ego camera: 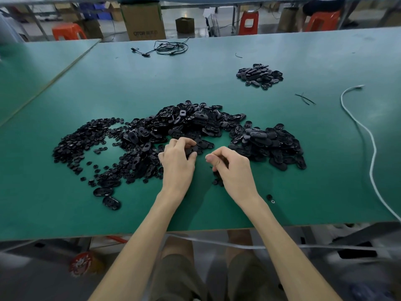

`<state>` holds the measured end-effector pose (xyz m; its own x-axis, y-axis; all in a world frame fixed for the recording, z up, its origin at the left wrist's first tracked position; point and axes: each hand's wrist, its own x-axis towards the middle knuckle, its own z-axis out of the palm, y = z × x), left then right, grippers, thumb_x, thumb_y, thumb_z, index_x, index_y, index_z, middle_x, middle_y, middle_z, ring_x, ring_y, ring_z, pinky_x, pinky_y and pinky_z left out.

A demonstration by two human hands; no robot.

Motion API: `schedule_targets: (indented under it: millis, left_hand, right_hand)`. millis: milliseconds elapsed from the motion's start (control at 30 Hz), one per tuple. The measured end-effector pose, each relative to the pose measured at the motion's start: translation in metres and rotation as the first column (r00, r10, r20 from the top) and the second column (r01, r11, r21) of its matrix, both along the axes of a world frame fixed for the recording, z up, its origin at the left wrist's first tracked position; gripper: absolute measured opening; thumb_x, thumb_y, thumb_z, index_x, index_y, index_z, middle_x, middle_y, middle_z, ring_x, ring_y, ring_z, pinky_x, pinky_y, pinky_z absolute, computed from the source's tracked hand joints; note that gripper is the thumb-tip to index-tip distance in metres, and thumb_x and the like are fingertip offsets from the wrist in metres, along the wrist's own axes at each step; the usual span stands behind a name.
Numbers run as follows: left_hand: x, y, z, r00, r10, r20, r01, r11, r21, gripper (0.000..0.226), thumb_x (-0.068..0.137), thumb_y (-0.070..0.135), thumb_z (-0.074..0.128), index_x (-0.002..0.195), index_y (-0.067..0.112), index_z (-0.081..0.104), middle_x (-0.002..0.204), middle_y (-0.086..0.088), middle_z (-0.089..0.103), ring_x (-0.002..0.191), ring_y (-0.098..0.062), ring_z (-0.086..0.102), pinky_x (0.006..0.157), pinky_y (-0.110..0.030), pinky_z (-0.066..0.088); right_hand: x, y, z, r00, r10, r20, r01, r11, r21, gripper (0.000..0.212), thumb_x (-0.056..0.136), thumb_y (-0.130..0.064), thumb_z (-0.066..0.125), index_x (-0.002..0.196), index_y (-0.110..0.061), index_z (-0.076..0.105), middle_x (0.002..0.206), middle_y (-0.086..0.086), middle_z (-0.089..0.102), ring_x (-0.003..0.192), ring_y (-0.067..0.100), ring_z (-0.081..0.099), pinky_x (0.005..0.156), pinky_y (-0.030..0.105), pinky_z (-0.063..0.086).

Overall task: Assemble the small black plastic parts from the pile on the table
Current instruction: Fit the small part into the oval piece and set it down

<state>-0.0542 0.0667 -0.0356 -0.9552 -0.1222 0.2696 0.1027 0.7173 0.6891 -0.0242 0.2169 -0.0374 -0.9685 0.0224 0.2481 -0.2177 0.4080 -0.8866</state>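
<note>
A factory assembly floor: long green worktables (pixel 112 88), orange plastic stools (pixel 248 22), and cardboard cartons (pixel 142 20) behind.

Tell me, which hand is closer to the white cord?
Right. The right hand is left of the white cord, with the right end of the pile and green table between. The left hand is even farther left, beside the right hand, holding a black part.

A green table (pixel 130 83) fills the middle of the frame, with a second green table (pixel 32 66) at upper left. Along the top edge, on a pale glossy floor (pixel 184 13), stand cardboard boxes (pixel 143 20), orange stools (pixel 249 22) and blue crates (pixel 97 10).
</note>
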Motion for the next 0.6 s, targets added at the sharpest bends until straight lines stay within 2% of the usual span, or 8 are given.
schedule_targets:
  millis: [67,133,233,300,367,433,500,600]
  left_hand:
    - [0.0005,-0.0002,0.0007,1.000,0.021,-0.015,-0.021,0.999,0.034,0.021,0.096,0.013,0.072,0.116,0.020,0.068,0.115,0.005,0.066,0.114,-0.016,0.059,0.098,-0.026,0.021]
    - [0.0014,0.0004,0.0015,0.999,0.028,-0.025,-0.025,0.994,0.106,0.021,0.095,0.012,0.073,0.114,0.018,0.067,0.111,0.006,0.068,0.111,-0.015,0.062,0.109,-0.036,0.032]
    - [0.0015,0.0004,0.0014,0.999,0.002,-0.047,0.006,0.983,0.181,0.020,0.094,0.009,0.075,0.111,0.018,0.070,0.108,0.005,0.070,0.105,-0.013,0.066,0.107,-0.045,0.046]
    - [0.0020,0.0002,0.0028,0.997,-0.019,-0.075,0.035,0.974,0.224,0.020,0.093,0.009,0.075,0.110,0.020,0.073,0.106,0.005,0.068,0.097,-0.005,0.066,0.101,-0.032,0.051]
    - [0.0022,0.0002,0.0042,0.994,-0.052,-0.099,0.076,0.963,0.257,0.021,0.092,0.008,0.077,0.109,0.021,0.076,0.103,0.007,0.067,0.089,0.004,0.065,0.090,-0.015,0.050]
    - [0.0023,0.0004,0.0046,0.989,-0.095,-0.111,0.123,0.951,0.285,0.022,0.089,0.008,0.079,0.108,0.021,0.078,0.099,0.009,0.069,0.087,0.008,0.064,0.083,-0.007,0.045]
    - [0.0026,0.0006,0.0052,0.983,-0.155,-0.097,0.179,0.924,0.339,0.023,0.088,0.009,0.080,0.105,0.024,0.079,0.096,0.013,0.074,0.088,0.005,0.065,0.082,-0.006,0.045]
    - [0.0032,0.0008,0.0069,0.972,-0.224,-0.069,0.233,0.888,0.397,0.028,0.087,0.009,0.081,0.100,0.034,0.078,0.094,0.017,0.077,0.091,-0.003,0.070,0.083,-0.011,0.050]
  right_hand:
    - [-0.0004,0.0002,0.0002,1.000,-0.005,-0.002,0.005,1.000,0.005,0.017,0.100,-0.030,0.070,0.089,-0.017,0.072,0.074,-0.007,0.068,0.083,0.019,0.062,0.077,0.030,0.048]
    - [-0.0008,0.0001,0.0001,1.000,-0.013,-0.001,0.013,1.000,-0.009,0.013,0.099,-0.027,0.071,0.091,-0.017,0.073,0.080,-0.007,0.069,0.087,0.019,0.063,0.080,0.031,0.050]
    - [-0.0010,0.0000,0.0002,0.999,-0.033,0.010,0.034,0.998,-0.050,0.005,0.097,-0.023,0.074,0.095,-0.018,0.074,0.088,-0.004,0.071,0.089,0.017,0.066,0.083,0.029,0.053]
    - [-0.0006,-0.0001,0.0001,0.999,-0.038,0.012,0.039,0.996,-0.077,0.003,0.096,-0.020,0.074,0.099,-0.019,0.074,0.087,-0.004,0.071,0.088,0.016,0.067,0.082,0.028,0.053]
    - [-0.0007,0.0002,-0.0005,0.999,-0.050,-0.001,0.050,0.996,-0.074,0.011,0.097,-0.019,0.073,0.108,-0.023,0.074,0.082,-0.004,0.069,0.080,0.013,0.065,0.078,0.025,0.051]
    - [-0.0016,0.0011,-0.0010,0.997,-0.073,-0.020,0.072,0.995,-0.066,0.022,0.099,-0.019,0.070,0.119,-0.027,0.072,0.076,-0.004,0.066,0.070,0.008,0.058,0.073,0.019,0.046]
    - [-0.0027,0.0020,-0.0012,0.995,-0.095,-0.034,0.093,0.993,-0.071,0.028,0.100,-0.017,0.068,0.126,-0.028,0.070,0.073,-0.003,0.065,0.064,0.006,0.054,0.069,0.015,0.043]
    - [-0.0037,0.0023,-0.0023,0.992,-0.121,-0.032,0.118,0.991,-0.067,0.023,0.101,-0.016,0.067,0.121,-0.026,0.072,0.074,-0.004,0.066,0.063,0.007,0.055,0.066,0.015,0.043]
